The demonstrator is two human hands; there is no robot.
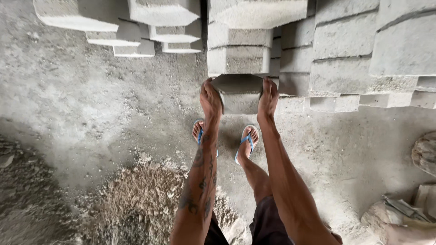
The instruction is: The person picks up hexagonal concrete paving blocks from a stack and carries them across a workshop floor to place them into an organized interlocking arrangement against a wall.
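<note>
I hold a grey concrete block (239, 93) between both hands, low in front of my legs. My left hand (210, 97) presses flat on its left side. On the opposite side, my right hand (268, 97) grips it. The block hangs just above the floor, right under a stack of similar blocks (239, 56). My feet in blue flip-flops (247, 143) stand just behind it.
Rows of stacked grey blocks (354, 54) fill the top and right. More blocks (136, 31) lie at upper left. A pile of loose sandy rubble (141, 199) sits at lower left. Sacks (404, 218) lie at lower right on the dusty concrete floor (81, 104).
</note>
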